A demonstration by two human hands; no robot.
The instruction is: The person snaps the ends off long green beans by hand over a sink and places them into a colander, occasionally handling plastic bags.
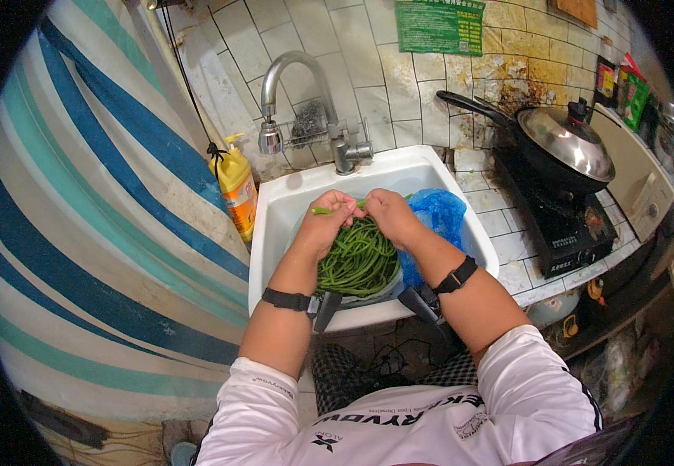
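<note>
A heap of long green beans (357, 259) fills a pale bowl or basin inside the white sink (276, 189). Above the heap, my left hand (330, 218) pinches a green bean (322, 211), one end of which sticks out to the left. My right hand (388, 212) is closed around the same bean or another one, close beside my left fingers; a green tip shows past its far side. To the right of the beans, a crumpled blue plastic bag (439, 215) lies in the sink, partly behind my right forearm.
A chrome faucet (340, 140) rises behind the sink. At its left stands a yellow pump bottle (238, 192) beside a striped curtain (121, 233). On the tiled counter at right, a lidded black pan (567, 151) sits on a black stove (564, 233).
</note>
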